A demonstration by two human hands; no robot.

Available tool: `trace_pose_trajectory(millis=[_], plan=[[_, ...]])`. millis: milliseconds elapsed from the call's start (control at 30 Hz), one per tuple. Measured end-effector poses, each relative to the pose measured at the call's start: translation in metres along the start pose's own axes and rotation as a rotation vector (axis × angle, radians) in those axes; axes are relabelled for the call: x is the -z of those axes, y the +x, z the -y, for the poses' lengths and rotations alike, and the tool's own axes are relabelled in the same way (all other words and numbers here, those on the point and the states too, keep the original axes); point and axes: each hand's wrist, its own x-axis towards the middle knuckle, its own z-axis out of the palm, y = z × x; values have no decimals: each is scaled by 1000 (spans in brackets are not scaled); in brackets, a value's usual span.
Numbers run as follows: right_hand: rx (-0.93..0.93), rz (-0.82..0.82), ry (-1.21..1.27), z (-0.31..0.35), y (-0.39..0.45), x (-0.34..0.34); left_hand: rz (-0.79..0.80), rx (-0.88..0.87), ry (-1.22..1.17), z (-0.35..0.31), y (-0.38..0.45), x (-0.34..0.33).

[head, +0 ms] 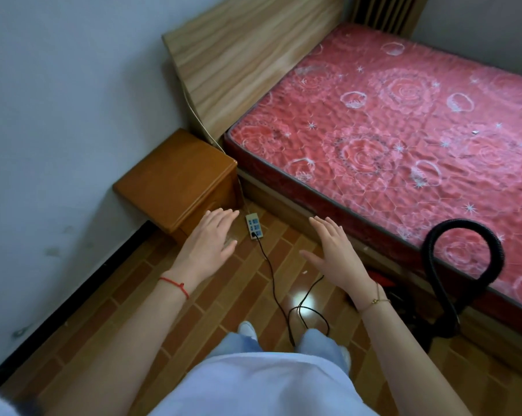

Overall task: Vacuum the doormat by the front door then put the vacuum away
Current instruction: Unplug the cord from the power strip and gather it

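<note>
My left hand (211, 241) and my right hand (334, 253) are stretched out flat over the floor, palms down, fingers apart, holding nothing. Between them a beige power strip (254, 225) lies on the floor with a black plug in its near end. The black cord (273, 280) runs from it toward my feet and loops there. At the right, the vacuum's black ribbed hose (463, 265) arches up in front of the bed. The vacuum body (409, 313) is dark and mostly hidden behind my right forearm. No doormat is in view.
A wooden bedside cabinet (175, 178) stands against the wall at the left. A bed with a red patterned mattress (403, 130) and wooden headboard (247, 55) fills the right. The floor (133, 310) is brown brick-pattern tile. My feet stand beside the cord loop.
</note>
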Motion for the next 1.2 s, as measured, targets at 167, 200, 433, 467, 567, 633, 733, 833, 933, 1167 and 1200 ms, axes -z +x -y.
trace_pose_trajectory(millis=[167,200,433,467,567,633,733,833,933,1167,1200], plan=[[-39,30,-4,28,37,-10,4,-6,3,46,25,13],[-46,37,-4,32,45,-12,13,-7,0,53,32,14],[-106,60,6,49,107,-21,88,-46,-17,95,93,16],[-112,57,12,50,117,-21,91,-54,-14,100,103,17],[-123,47,10,50,148,-21,78,-71,-13,112,134,20],[-135,41,14,49,167,-18,81,-82,-17,120,155,23],[-145,17,25,51,192,-13,66,-105,-19,132,185,26],[-171,5,28,52,215,-11,73,-130,-26,143,209,26],[-219,-2,41,55,232,-13,91,-148,-29,153,229,23],[-341,-27,37,61,262,-46,151,-203,-22,182,266,-5],[-358,-33,37,60,267,-53,151,-212,-16,186,271,-12]])
